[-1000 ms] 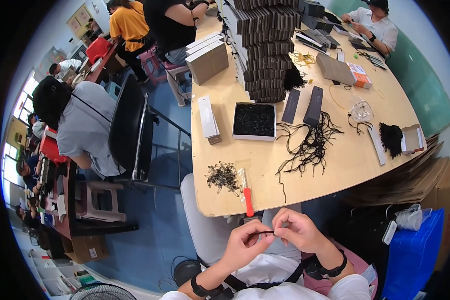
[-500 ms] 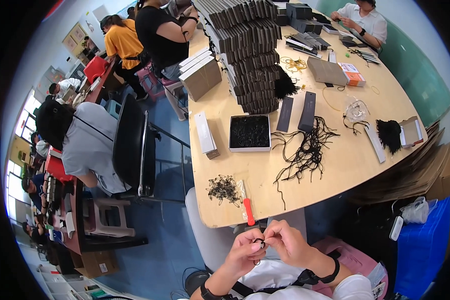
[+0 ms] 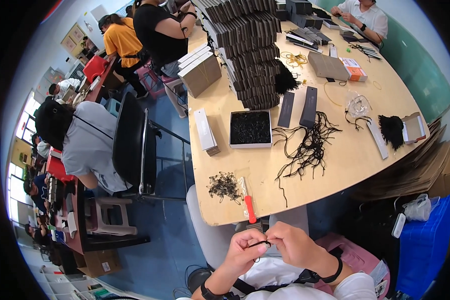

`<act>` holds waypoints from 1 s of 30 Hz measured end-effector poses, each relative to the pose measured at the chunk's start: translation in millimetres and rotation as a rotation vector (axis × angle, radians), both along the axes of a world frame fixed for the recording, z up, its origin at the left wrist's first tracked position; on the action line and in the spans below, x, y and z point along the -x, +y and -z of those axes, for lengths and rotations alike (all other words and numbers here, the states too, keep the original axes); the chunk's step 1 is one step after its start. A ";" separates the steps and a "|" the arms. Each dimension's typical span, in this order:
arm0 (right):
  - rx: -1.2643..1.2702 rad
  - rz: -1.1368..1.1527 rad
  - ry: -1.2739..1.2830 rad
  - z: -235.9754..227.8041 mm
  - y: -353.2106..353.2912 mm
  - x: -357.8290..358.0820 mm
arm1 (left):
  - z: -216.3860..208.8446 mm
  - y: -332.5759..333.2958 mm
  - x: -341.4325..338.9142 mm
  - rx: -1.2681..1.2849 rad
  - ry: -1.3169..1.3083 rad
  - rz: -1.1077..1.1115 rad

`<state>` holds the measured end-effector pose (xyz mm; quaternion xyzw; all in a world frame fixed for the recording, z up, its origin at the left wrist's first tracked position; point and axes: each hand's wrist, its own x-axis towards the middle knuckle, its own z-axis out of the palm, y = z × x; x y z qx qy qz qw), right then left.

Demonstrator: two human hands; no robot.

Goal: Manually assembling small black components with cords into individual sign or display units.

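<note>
A short black cord (image 3: 259, 243) is pinched between both hands, just off the near edge of the table. My left hand (image 3: 241, 254) is closed on one part of it, and a small loop hangs below the fingers. Thumb and forefinger of my right hand (image 3: 291, 245) grip its other end, close to the left fingertips. Just beyond the hands lies a red-handled tool (image 3: 250, 209) at the table edge, beside a clear plastic sleeve. Nearby is a pile of small dark pins (image 3: 224, 186). Farther right, a tangle of black cords (image 3: 312, 147) spreads over the table.
A white box of small black pieces (image 3: 250, 145) stands beyond the pins. Tall stacks of dark grey tags (image 3: 252, 55) rise behind it. White-edged stacked cards (image 3: 205, 132) stand at left. A black cord bundle (image 3: 391, 131) lies at right. Several people work nearby.
The black cord now stretches straighter between my hands, where it was curled in a small loop. My right hand has turned slightly, its knuckles higher. The view has shifted a little.
</note>
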<state>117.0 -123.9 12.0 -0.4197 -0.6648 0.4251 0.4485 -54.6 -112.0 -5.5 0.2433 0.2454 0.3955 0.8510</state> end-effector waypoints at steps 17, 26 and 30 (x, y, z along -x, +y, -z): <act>-0.320 0.329 -0.153 3.6 2.1 6.9 | -13.7 1.2 -17.4 -0.350 0.521 -0.309; -0.223 0.268 -0.305 2.4 3.7 -4.2 | -24.5 7.2 -23.3 -0.658 1.013 -0.313; -0.225 0.224 -0.350 3.6 7.4 -11.9 | -8.0 11.4 -20.3 -0.893 1.041 -0.301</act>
